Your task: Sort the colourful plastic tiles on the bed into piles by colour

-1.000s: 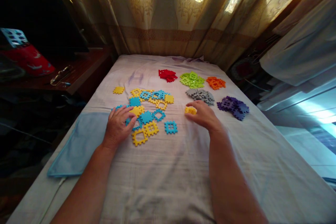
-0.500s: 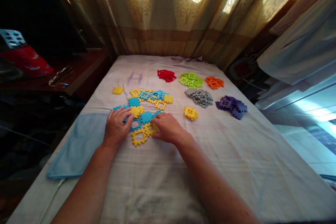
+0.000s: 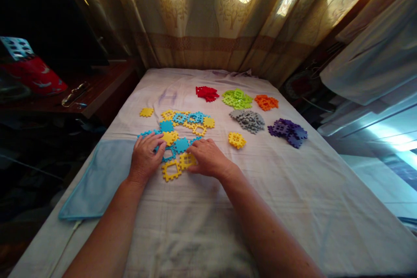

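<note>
Blue and yellow toothed plastic pieces lie mixed on the white sheet, among them a solid blue piece (image 3: pixel 181 145) and a yellow square frame (image 3: pixel 171 170). My left hand (image 3: pixel 147 156) rests at the left side of this group, fingers bent and apart over blue pieces, beside a solid yellow piece (image 3: pixel 170 138). My right hand (image 3: pixel 207 157) is at the group's right side, its fingers closed on the edge of a yellow window piece (image 3: pixel 186 161). The fingertips of both hands partly cover the pieces beneath them.
Farther back are piles of red (image 3: pixel 207 93), lime green (image 3: pixel 237 99), orange (image 3: pixel 266 102), grey (image 3: pixel 247 120) and purple (image 3: pixel 288 132) pieces. A small yellow stack (image 3: pixel 236 140) lies right of my hands. A light blue pad (image 3: pixel 100 182) is at the left.
The yellow square frame and window piece have shifted very slightly. Both hands stay in nearly the same place.
</note>
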A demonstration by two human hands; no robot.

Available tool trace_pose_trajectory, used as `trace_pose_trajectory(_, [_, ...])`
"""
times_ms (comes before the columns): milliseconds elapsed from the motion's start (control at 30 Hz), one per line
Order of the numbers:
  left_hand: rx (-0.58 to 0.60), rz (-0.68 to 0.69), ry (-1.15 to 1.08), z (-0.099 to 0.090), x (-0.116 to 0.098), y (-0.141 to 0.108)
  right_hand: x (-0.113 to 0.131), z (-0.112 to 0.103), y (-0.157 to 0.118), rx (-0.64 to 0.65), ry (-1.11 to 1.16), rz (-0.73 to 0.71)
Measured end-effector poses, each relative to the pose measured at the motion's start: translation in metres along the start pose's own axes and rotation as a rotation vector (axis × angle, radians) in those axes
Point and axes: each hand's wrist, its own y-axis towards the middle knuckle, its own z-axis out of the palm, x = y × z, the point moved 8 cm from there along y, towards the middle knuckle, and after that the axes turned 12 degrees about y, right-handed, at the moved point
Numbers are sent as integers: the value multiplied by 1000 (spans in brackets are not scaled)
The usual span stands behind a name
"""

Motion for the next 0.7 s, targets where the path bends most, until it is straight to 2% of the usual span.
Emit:
trace_pose_trajectory(67, [18, -6, -12, 0, 1, 1, -16, -16, -6, -75, 37, 27])
trace_pose_trajectory(133, [84, 18, -39, 3, -1, 1, -47, -37, -19, -188, 73, 106])
trace_pose_trajectory(233, [272, 123, -65, 9, -10, -3, -109, -61, -50, -319, 108, 344])
trace_pose_trajectory(300, [398, 180, -35, 13, -16, -8, -148, -66, -72, -334, 143, 530])
trace_pose_trajectory(367, [486, 197, 20, 13, -18, -14, -173, -65, -89, -324, 175, 666])
trace_pose_trajectory(500, [567, 203, 119, 11, -22, -20, -189, -57, -101, -261, 204, 768])
trace_pose_trajectory(700, [633, 230, 177, 15, -24, -26, -190, -51, -96, -243, 176, 749])
